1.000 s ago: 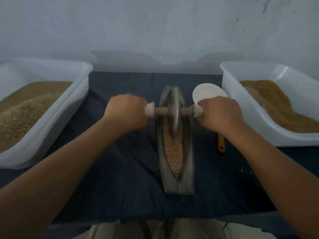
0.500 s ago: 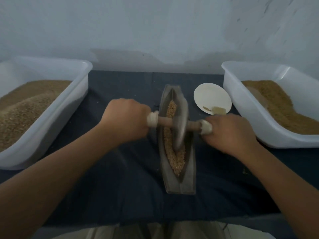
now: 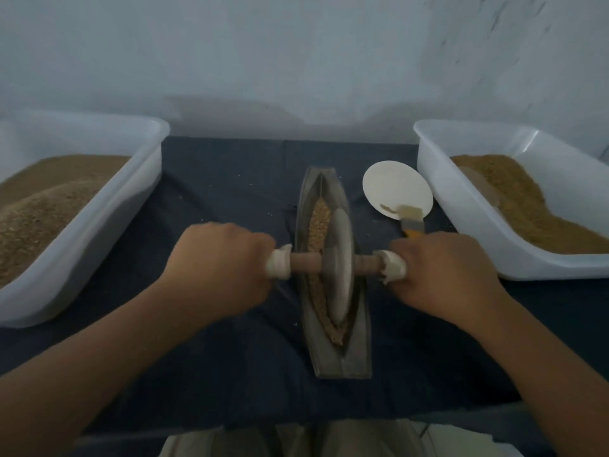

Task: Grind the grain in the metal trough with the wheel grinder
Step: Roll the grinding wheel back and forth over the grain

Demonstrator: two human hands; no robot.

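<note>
A boat-shaped metal trough (image 3: 357, 354) lies lengthwise on the dark cloth in the middle of the table. Brown grain (image 3: 319, 222) fills its groove. The wheel grinder (image 3: 341, 268), a metal disc on a wooden axle, stands in the groove in the near half of the trough. My left hand (image 3: 219, 262) grips the axle's left handle. My right hand (image 3: 445, 275) grips the right handle. Both fists hide most of the pale handle ends.
A white tub (image 3: 99, 206) of grain stands at the left, another white tub (image 3: 461, 206) with brown ground grain at the right. A small white dish (image 3: 395, 186) and a yellow-handled brush (image 3: 412, 222) lie between trough and right tub. A wall rises behind.
Both hands have pulled the wheel grinder toward me along the trough, from its far part to its near half. Grain at the far end is now uncovered.
</note>
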